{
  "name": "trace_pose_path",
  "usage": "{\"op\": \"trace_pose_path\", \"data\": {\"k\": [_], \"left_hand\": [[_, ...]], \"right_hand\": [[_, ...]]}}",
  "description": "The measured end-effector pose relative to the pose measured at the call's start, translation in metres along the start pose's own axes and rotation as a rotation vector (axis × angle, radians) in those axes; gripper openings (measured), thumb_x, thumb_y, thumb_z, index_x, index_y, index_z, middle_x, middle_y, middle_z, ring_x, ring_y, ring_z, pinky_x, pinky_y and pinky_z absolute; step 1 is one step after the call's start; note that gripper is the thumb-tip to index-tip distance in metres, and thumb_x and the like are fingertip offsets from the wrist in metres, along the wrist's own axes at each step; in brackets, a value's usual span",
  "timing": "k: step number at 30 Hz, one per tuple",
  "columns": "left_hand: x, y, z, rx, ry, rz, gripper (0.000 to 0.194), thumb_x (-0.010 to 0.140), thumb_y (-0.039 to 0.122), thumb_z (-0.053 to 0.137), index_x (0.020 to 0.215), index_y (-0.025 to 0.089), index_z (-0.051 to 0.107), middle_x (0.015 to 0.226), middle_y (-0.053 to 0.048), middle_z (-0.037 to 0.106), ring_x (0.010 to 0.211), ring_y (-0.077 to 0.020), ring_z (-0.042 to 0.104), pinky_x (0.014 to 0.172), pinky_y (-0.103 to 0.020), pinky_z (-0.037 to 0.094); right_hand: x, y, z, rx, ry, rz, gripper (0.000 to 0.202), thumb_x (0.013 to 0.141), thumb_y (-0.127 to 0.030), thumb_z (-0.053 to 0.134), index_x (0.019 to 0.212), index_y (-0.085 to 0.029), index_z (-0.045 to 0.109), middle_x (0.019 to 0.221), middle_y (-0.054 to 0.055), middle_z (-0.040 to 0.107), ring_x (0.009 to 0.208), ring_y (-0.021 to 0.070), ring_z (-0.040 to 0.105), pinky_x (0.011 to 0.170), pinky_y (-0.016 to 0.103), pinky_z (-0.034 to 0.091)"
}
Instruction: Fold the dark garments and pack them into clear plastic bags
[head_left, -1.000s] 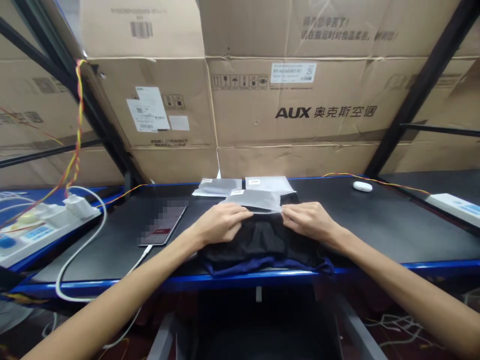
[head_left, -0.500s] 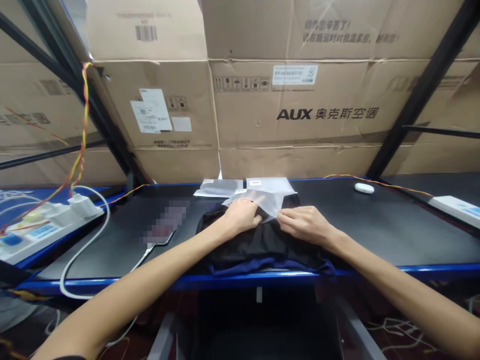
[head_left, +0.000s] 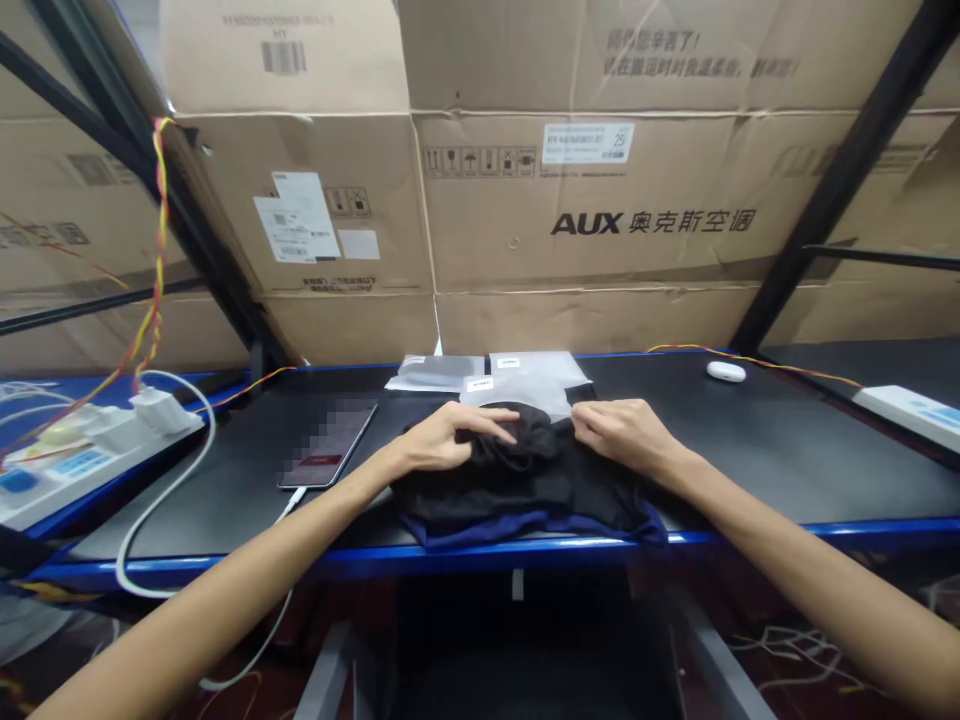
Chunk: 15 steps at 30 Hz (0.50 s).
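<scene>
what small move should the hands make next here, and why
I'd probably ease the bunched black cloth toward the nearest frosted bag with the left hand: the cloth sits bunched at the bag's near edge, the left fingers reach over it, and the right hand is closed at the bag's near right corner, where it could steady it.

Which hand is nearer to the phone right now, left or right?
Left. The left hand is just right of the phone, not touching it, by the black cloth; the right hand is farther right, toward the cloth's other side.
</scene>
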<state>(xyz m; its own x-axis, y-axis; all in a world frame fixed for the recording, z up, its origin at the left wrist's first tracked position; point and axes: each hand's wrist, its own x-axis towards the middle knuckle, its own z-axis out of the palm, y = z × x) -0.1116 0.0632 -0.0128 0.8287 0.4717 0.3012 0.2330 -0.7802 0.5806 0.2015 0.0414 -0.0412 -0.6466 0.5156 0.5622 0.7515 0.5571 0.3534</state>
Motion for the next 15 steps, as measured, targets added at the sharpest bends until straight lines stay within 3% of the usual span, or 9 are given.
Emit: {"op": "trace_pose_path", "data": {"k": [3, 5, 9, 12, 15], "left_hand": [[-0.008, -0.003, 0.004, -0.046, -0.051, 0.027, 0.058, 0.065, 0.004, 0.049, 0.112, 0.024, 0.077, 0.142, -0.003, 0.058, 0.133, -0.0281, 0.053, 0.116, -0.045, 0.038], [-0.009, -0.007, 0.008, -0.054, -0.054, 0.042, 0.060, 0.063, 0.005, 0.048, 0.112, 0.024, 0.077, 0.142, -0.003, 0.057, 0.136, -0.0286, 0.051, 0.118, -0.046, 0.035], [-0.010, -0.010, 0.011, -0.043, -0.046, 0.052, 0.064, 0.060, 0.005, 0.046, 0.113, 0.025, 0.077, 0.142, -0.002, 0.056, 0.136, -0.0275, 0.050, 0.118, -0.045, 0.035], [-0.010, -0.005, 0.010, 0.000, -0.055, 0.032, 0.066, 0.059, 0.004, 0.045, 0.114, 0.026, 0.076, 0.144, -0.001, 0.055, 0.137, -0.0260, 0.049, 0.118, -0.045, 0.035], [-0.011, 0.000, 0.008, 0.033, -0.059, -0.004, 0.067, 0.060, 0.002, 0.043, 0.112, 0.027, 0.076, 0.144, 0.001, 0.055, 0.139, -0.0249, 0.047, 0.118, -0.046, 0.035]], "right_hand": [[0.003, -0.004, -0.001, 0.009, -0.038, 0.067, 0.019, 0.095, -0.016, 0.049, 0.084, -0.018, 0.064, 0.080, 0.005, 0.073, 0.073, 0.0172, 0.070, 0.061, 0.025, 0.045], [0.006, -0.007, 0.000, 0.025, -0.053, 0.078, 0.017, 0.094, -0.017, 0.049, 0.096, -0.017, 0.066, 0.102, 0.009, 0.075, 0.090, 0.0200, 0.071, 0.068, 0.025, 0.050], [0.013, -0.011, 0.004, 0.051, -0.077, -0.032, 0.035, 0.096, -0.016, 0.048, 0.128, -0.018, 0.059, 0.137, 0.013, 0.062, 0.123, 0.0243, 0.060, 0.080, 0.029, 0.056], [0.023, -0.011, 0.007, 0.088, -0.156, -0.094, 0.046, 0.095, -0.007, 0.042, 0.137, -0.020, 0.054, 0.135, 0.010, 0.064, 0.123, 0.0218, 0.060, 0.077, 0.026, 0.056], [0.035, -0.006, 0.010, 0.121, -0.249, -0.062, 0.045, 0.090, -0.001, 0.043, 0.126, -0.019, 0.063, 0.117, 0.009, 0.072, 0.103, 0.0200, 0.069, 0.071, 0.025, 0.054]]}}
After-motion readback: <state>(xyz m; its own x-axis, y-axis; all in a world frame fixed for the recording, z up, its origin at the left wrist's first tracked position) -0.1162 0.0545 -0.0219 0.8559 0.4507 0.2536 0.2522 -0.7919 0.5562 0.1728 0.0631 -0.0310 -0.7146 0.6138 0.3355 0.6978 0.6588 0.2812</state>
